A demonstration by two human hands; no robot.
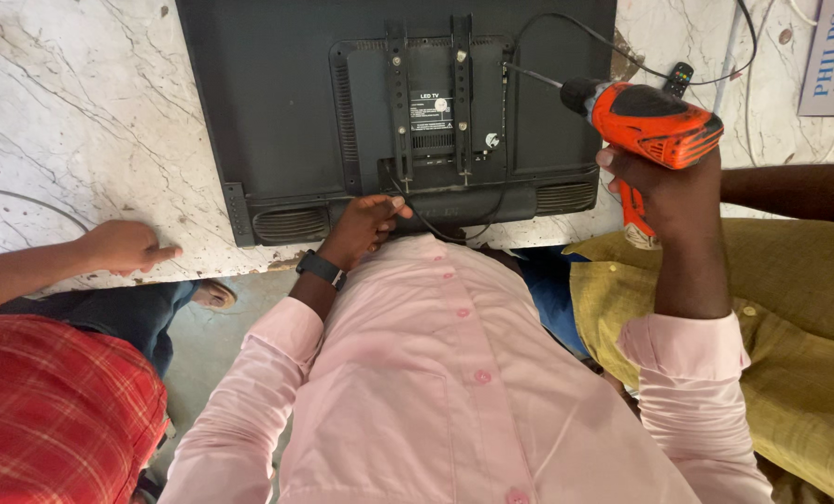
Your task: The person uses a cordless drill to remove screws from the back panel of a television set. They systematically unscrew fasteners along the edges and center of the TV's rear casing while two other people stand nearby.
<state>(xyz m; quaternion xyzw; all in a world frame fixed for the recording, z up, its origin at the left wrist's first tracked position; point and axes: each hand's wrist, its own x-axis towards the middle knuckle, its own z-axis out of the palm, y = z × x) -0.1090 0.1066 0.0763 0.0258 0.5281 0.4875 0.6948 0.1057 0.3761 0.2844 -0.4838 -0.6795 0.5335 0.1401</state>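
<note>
Co-worker's hand crowds the left; marble table beyond lies open.

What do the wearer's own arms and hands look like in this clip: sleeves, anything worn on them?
Both arms are in pale pink long shirt sleeves, cuffs pushed back above the wrists, forearms bare. The left hand has a black watch with a dark band on its wrist. The right hand is bare, with no glove, ring or band visible.

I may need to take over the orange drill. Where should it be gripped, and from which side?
By the pistol handle below the orange drill body, where the right hand now wraps it. Come from the near edge of the marble table, likely best: the bit points left toward the television's back panel, so the handle end faces the person.
</note>
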